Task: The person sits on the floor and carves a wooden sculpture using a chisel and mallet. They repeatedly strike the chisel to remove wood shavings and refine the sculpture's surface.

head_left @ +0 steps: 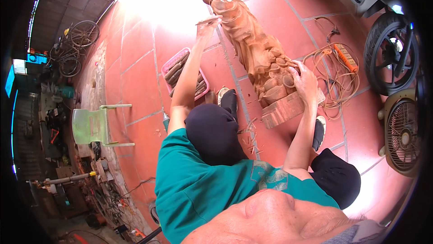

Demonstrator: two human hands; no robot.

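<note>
A carved wooden statue [248, 34], reddish brown with draped folds, lies tilted on the tiles in front of me. Its flat block base [286, 109] is nearest to me, and its narrow top points away. Against the upper part of the statue is my left hand [209, 21], its fingers stretched out flat. My right hand [305, 81] grips the knobbly carved edge just above the base, its fingers bent over the wood. Wood shavings [250, 142] lie on the floor between my feet.
Left of the statue, a pink basket [207, 84] holds several long brown tools. A cable with an orange power strip [346, 58] coils at the right, near a motorbike wheel [391, 54] and a fan [403, 133]. A green chair [92, 126] and bicycles [74, 45] are at left.
</note>
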